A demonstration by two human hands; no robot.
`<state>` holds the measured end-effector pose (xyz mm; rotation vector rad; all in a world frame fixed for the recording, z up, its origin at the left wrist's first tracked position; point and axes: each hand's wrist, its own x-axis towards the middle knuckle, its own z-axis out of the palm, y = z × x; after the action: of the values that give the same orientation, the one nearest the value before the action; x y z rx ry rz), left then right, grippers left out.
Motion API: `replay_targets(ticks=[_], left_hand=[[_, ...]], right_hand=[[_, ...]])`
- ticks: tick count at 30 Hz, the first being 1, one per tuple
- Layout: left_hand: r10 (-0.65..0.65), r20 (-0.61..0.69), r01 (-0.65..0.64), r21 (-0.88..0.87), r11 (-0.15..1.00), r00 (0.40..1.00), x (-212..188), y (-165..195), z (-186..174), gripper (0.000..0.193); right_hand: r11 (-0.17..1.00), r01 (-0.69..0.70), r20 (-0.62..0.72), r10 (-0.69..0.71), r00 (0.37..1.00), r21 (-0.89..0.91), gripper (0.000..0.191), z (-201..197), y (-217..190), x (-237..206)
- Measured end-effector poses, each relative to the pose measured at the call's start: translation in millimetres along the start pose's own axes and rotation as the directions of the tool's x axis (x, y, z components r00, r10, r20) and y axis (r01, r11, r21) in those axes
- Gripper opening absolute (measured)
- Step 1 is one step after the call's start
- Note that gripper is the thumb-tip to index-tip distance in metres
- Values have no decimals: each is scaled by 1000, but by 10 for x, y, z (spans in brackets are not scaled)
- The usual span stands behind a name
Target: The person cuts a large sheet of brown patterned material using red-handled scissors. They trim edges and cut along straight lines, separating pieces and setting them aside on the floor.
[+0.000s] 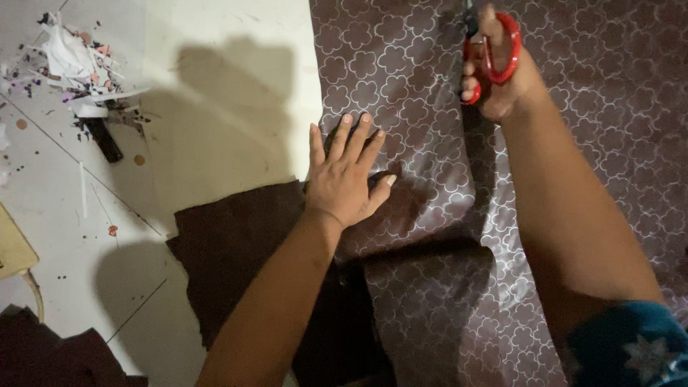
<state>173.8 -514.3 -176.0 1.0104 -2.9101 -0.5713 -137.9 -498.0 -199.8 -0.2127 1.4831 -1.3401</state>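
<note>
A large sheet of brown fabric (430, 86) printed with white flower outlines lies spread over the floor. My left hand (347, 175) presses flat on its left edge, fingers apart. Farther up, my right hand (494, 72) grips red-handled scissors (502, 46), fingers through the loops. The blades point away toward the top edge and are mostly hidden. A cut strip of the same printed fabric (444, 301) lies between my forearms.
A plain dark brown cloth (236, 251) lies under my left forearm. A cream sheet (229, 107) covers the floor beside the fabric. A heap of paper and cloth scraps (75, 61) with a dark tool sits at top left on the tiled floor (64, 236).
</note>
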Motion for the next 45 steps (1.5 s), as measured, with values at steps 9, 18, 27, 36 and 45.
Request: replay_targets(ticks=[9, 18, 27, 36, 45], left_hand=[[-4, 4, 4, -2, 1000, 1000, -5, 6, -4, 70], [-5, -8, 5, 0, 1000, 1000, -13, 2, 13, 71], [-4, 9, 4, 2, 1000, 1000, -4, -11, 15, 71], [-2, 23, 1, 13, 1000, 1000, -1, -6, 20, 71], [15, -18, -15, -10, 1000, 1000, -21, -8, 21, 73]], right_hand=[[1000, 27, 148, -27, 989, 5, 64, -131, 80, 7], [999, 40, 268, -36, 963, -7, 70, -252, 45, 17], [997, 68, 249, -56, 967, -39, 73, -308, 35, 5], [998, 9, 228, 4, 974, -57, 68, -269, 35, 37], [995, 37, 85, -30, 996, -88, 50, -104, 4, 8]])
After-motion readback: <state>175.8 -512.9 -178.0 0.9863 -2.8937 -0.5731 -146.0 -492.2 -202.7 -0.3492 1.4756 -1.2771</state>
